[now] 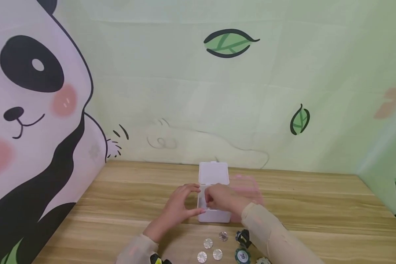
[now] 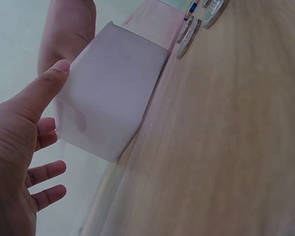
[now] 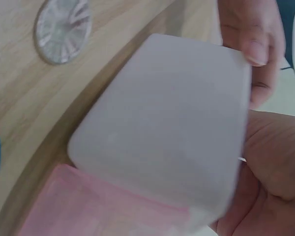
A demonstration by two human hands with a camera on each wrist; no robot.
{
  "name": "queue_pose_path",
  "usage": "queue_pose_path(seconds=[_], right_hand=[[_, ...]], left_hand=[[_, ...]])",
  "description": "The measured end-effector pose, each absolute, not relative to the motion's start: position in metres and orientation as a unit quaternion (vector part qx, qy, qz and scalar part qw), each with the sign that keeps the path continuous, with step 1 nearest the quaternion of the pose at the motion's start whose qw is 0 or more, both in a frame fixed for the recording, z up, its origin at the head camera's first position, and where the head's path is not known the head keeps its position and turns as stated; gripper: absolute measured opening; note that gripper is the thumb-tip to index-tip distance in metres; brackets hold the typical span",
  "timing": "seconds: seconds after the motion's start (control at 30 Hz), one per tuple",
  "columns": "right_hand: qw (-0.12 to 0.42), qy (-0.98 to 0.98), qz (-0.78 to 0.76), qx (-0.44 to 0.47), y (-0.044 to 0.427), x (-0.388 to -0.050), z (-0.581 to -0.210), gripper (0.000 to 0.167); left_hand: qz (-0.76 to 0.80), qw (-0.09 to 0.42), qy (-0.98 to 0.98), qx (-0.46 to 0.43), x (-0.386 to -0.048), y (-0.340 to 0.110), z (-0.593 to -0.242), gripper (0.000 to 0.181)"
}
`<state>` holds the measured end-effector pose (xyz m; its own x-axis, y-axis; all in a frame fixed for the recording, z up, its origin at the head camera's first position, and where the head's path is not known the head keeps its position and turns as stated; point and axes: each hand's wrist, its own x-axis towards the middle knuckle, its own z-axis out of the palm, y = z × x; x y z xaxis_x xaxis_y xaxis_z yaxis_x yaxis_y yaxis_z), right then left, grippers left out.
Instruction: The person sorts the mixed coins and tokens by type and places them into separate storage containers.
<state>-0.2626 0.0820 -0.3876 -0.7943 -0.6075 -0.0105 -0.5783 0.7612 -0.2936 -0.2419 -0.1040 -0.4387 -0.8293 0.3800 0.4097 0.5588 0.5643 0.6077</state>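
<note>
Two hands work at a white plastic box (image 1: 214, 217), lid raised, on the wood-grain table (image 1: 132, 201) in the head view. The left hand (image 1: 181, 203) lies at its left side, fingers and thumb wide apart; the right hand (image 1: 222, 198) dips inside, fingers bent, and whether it holds anything cannot be told. Four silver discs (image 1: 208, 243) and a poker chip marked 20 (image 1: 242, 256) lie nearer. Left wrist view: the thumb (image 2: 49, 81) touches the white plastic box, other fingers loosely spread. Right wrist view: a translucent pink box (image 3: 98, 206) adjoins it.
</note>
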Motion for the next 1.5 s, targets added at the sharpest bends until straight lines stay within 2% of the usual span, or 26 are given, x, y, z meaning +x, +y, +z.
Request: queue_pose_path(seconds=[0.27, 0.47, 0.8, 0.9, 1.13, 1.5], right_hand=[[0.018, 0.931, -0.188, -0.311, 0.091, -0.251, -0.373, 0.005], [-0.02, 0.927, -0.227, -0.297, 0.101, -0.232, -0.362, 0.006], [-0.066, 0.911, -0.253, -0.319, 0.112, -0.201, -0.363, 0.005], [-0.06, 0.911, -0.252, -0.322, 0.114, -0.192, -0.366, 0.006], [-0.001, 0.906, -0.245, -0.344, 0.119, -0.17, -0.377, 0.008], [0.02, 0.907, -0.225, -0.356, 0.116, -0.153, -0.398, 0.01]], left_hand=[[-0.379, 0.127, -0.876, -0.269, -0.242, -0.104, -0.439, 0.057], [-0.379, 0.117, -0.879, -0.266, -0.242, -0.104, -0.439, 0.058], [-0.373, 0.129, -0.879, -0.268, -0.244, -0.105, -0.44, 0.058], [-0.373, 0.124, -0.88, -0.266, -0.243, -0.105, -0.441, 0.058], [-0.379, 0.119, -0.879, -0.264, -0.242, -0.104, -0.438, 0.057], [-0.378, 0.114, -0.881, -0.26, -0.241, -0.105, -0.44, 0.058]])
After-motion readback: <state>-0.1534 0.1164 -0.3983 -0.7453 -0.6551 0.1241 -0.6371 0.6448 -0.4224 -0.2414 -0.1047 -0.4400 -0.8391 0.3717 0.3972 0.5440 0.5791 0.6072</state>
